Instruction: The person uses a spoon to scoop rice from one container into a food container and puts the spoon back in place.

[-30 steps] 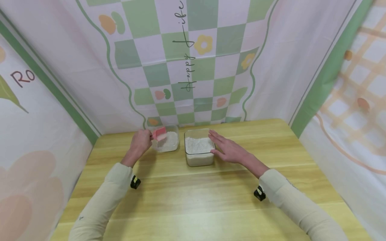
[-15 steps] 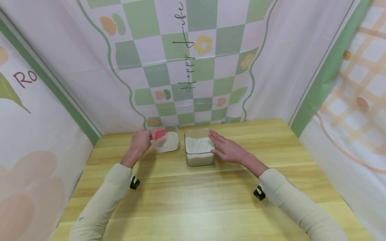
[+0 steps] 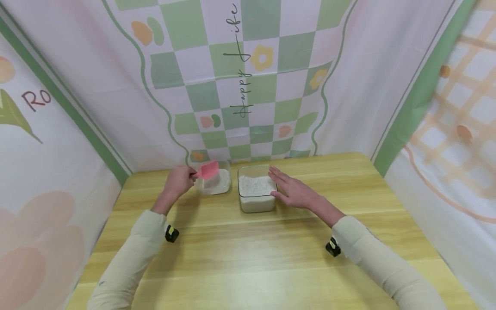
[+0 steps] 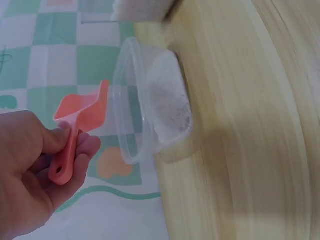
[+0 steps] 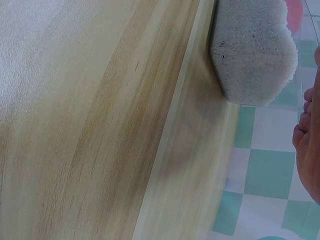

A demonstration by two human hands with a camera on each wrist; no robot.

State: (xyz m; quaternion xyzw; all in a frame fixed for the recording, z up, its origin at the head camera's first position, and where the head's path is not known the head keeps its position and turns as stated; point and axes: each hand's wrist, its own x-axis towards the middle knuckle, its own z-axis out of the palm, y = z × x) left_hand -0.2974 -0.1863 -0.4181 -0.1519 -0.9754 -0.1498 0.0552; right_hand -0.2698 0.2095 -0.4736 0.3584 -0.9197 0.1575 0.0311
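In the head view my left hand point(image 3: 180, 181) grips the handle of a pink scoop point(image 3: 209, 170) above a clear plastic tub point(image 3: 226, 165). The left wrist view shows the scoop point(image 4: 82, 112) held between thumb and fingers, apart from the tub's rim point(image 4: 142, 120). White powder or grains point(image 4: 169, 97) lie in the tub. To its right stands a glass container point(image 3: 257, 206) with a white granular fill point(image 3: 256, 185). My right hand point(image 3: 292, 189), fingers straight, rests against that container's right side. Only part of the right hand point(image 5: 307, 135) shows in the right wrist view.
Both containers stand near the back edge of a wooden table point(image 3: 248, 258). A patterned cloth point(image 3: 255, 86) hangs right behind them. Black wrist cameras are strapped below each sleeve point(image 3: 149, 228).
My left hand has lifted the scoop a little and tilted it, up from the powder in the tub. The right hand and the glass container have stayed in place.
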